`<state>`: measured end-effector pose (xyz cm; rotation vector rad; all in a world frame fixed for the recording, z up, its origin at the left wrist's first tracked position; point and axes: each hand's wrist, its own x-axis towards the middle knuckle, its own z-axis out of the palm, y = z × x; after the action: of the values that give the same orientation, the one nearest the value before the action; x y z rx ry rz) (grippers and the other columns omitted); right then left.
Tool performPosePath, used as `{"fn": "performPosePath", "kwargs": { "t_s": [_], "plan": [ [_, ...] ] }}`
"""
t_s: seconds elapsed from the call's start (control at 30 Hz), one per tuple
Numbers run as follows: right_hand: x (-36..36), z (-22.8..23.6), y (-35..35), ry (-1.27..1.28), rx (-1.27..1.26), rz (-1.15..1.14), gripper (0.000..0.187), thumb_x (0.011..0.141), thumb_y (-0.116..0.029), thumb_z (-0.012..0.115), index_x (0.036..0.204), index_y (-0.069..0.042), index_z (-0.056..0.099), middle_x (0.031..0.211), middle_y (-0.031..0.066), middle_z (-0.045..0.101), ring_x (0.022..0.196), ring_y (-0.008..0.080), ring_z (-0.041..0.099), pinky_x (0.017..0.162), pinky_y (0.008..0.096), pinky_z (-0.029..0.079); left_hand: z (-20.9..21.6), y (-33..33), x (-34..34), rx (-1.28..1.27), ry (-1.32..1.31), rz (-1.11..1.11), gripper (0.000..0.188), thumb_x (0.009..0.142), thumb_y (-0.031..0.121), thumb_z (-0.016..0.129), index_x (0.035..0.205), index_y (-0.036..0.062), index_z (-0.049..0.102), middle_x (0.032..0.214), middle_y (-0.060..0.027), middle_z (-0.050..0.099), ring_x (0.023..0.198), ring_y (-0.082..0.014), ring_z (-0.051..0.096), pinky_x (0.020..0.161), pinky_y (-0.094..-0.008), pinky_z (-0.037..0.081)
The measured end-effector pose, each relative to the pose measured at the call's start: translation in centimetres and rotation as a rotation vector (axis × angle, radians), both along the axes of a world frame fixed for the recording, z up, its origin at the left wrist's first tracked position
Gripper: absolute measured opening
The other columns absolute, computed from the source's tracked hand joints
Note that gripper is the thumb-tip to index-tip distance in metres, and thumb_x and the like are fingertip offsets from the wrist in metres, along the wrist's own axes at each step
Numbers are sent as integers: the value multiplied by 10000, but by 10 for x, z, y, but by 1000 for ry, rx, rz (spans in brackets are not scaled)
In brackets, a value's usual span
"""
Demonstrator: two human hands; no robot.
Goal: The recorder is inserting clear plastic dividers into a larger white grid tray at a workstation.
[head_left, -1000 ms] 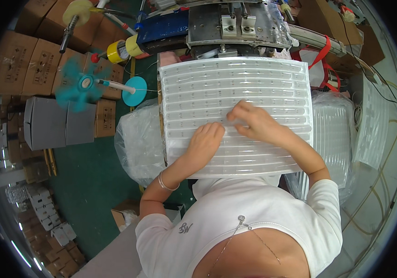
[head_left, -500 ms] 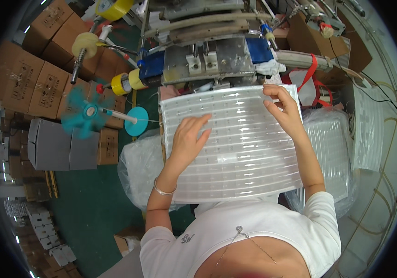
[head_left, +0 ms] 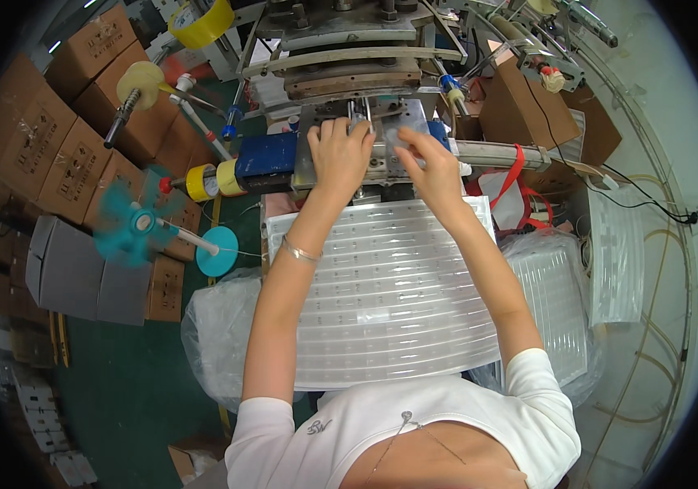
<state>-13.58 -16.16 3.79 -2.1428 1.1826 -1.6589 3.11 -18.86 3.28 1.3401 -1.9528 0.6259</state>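
The person wears a white short-sleeved top with a small dark emblem on the left chest and a thin chain necklace hanging over the front. A slim silver bangle circles the left wrist. Both forearms are bare, and the left hand and right hand are ungloved.

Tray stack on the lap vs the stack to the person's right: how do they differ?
The lap tray stack lies bare with both forearms reaching over it; the right-side stack sits in a clear plastic bag, untouched. The lap stack shows wider and nearer; the right-side one narrower, partly hidden. Both are clear ribbed plastic trays.
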Motion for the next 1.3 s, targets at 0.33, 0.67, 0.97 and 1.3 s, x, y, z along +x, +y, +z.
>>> {"fn": "performPosePath", "kwargs": {
  "t_s": [0.33,0.67,0.97,1.3],
  "plan": [
    [23,-10,-58,345,-176,-239,126,835,-174,623,919,-91,667,885,89,662,771,284,641,652,376,510,-9,129,50,230,594,-76,256,788,139,685,1033,87,632,833,-50,616,691,-199,552,727,-335,413],
    [-12,-17,49,255,268,216,252,830,-115,638,1076,-61,619,916,107,614,777,221,621,668,312,490,-8,179,134,279,1134,-118,203,929,182,561,1018,0,575,902,-25,571,798,-93,540,699,-232,465],
    [-23,-58,147,887,395,694,334,753,-92,668,1083,-124,627,916,60,579,793,221,613,636,323,521,-7,174,115,340,1182,-256,181,952,168,509,1026,6,539,973,-78,624,813,-80,551,695,-183,445],
    [-23,-46,103,461,700,858,255,764,-68,639,1013,-88,587,1009,70,573,877,196,594,726,290,508,-19,169,88,518,1182,-347,98,847,11,476,922,-2,538,947,-125,644,907,-165,604,824,-265,458]
  ]
}}
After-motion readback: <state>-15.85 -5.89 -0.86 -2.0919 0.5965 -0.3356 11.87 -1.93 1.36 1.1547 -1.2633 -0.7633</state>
